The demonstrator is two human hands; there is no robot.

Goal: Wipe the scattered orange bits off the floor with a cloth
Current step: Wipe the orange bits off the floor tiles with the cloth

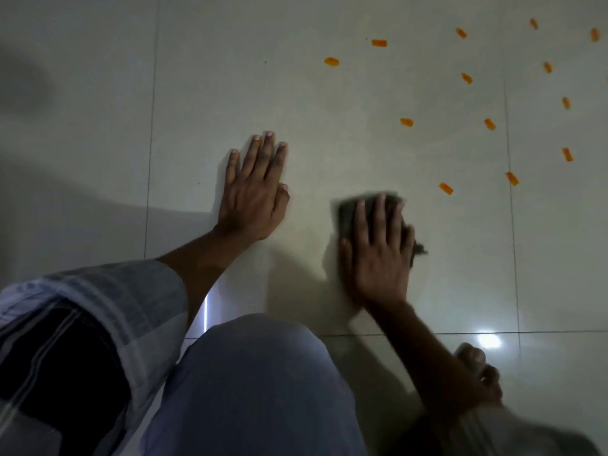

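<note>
The right hand (378, 245) is pressing a dark cloth (350, 212) flat against the tiled floor (98, 93), fingers straight and slightly spread over it; the hand is blurring, so I am judging that it is sweeping. The cloth is lying under the palm and fingers, with an edge showing beyond the fingertips and a corner sticking out on the little-finger side. The left hand (255, 192) is resting flat on the floor well to the left of the cloth, fingers straight and close together, bracing the body.

The orange bits (445, 188) are lying ahead of and to the right of the right hand, none under the cloth as far as can be seen. The nearest one is sitting just beyond the fingertips, to the right.

Risks, as I am judging them: a fast flat stroke may be flicking the light bits farther across the smooth tile instead of gathering them; the bits spreading far right may be forcing an overreach, shifting weight onto the left hand on a glossy floor; the loose cloth corner may be folding under and skipping pieces.

Count: two hands, one cloth, and thirteen orange bits clearly showing, with a possible further sliver at the right edge.
</note>
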